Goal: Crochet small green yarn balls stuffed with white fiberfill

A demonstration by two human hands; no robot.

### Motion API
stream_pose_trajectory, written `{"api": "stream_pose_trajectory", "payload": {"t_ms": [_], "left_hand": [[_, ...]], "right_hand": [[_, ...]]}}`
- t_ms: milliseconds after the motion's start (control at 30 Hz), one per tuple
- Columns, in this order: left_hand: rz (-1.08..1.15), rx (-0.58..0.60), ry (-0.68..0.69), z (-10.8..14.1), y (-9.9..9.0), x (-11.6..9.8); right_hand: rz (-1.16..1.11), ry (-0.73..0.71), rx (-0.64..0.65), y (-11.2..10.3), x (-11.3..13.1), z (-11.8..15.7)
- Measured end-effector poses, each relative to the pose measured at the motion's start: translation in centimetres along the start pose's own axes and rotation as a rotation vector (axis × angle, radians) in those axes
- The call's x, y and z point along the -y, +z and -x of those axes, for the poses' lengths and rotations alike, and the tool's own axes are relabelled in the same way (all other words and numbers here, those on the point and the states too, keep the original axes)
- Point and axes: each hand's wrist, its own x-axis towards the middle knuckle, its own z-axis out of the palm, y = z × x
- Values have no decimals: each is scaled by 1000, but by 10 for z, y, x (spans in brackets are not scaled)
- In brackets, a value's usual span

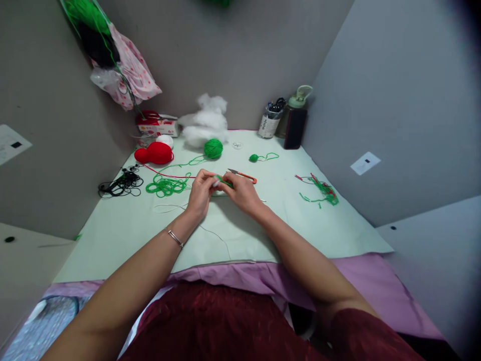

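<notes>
My left hand (202,193) and my right hand (244,194) meet over the middle of the table, fingers pinched together. Between their fingertips is a small green yarn piece (219,178), mostly hidden by the fingers. Just beyond my right hand lies a pair of thread snips (244,175) with orange handles. Left of my left hand, loose green yarn (167,185) is heaped in loops, and a strand leads from it toward a green yarn ball (213,149). A thin white thread (216,234) trails below my left hand.
Red yarn (156,153) and tangled black yarn (122,183) lie left. White stuffing (206,123) stands at the back, near a box (160,126). A pen cup (268,124), bottle (296,103) and phone (295,129) stand back right. Yarn scraps (325,191) lie right.
</notes>
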Motion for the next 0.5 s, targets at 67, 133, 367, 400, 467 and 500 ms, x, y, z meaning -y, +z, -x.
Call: {"api": "stream_pose_trajectory", "payload": {"t_ms": [67,133,367,400,467,500], "left_hand": [[-6,19,-8,0,0,1],[-15,43,-14,0,-1,0],[-40,148,-26,5,3,-5],[-44,157,-25,5,4,-5],[-50,156,-15,4,4,-3],[-54,145,-9,3,3,-2]], "right_hand": [[-23,14,-6,1,-1,-1],[-56,31,-3,1,-3,-2],[-140,128,-28,-1,-11,-8],[-138,135,-34,-1,-12,-8],[-124,130,-36,-3,-12,-9],[-113,118,-31,-4,-12,-8]]}}
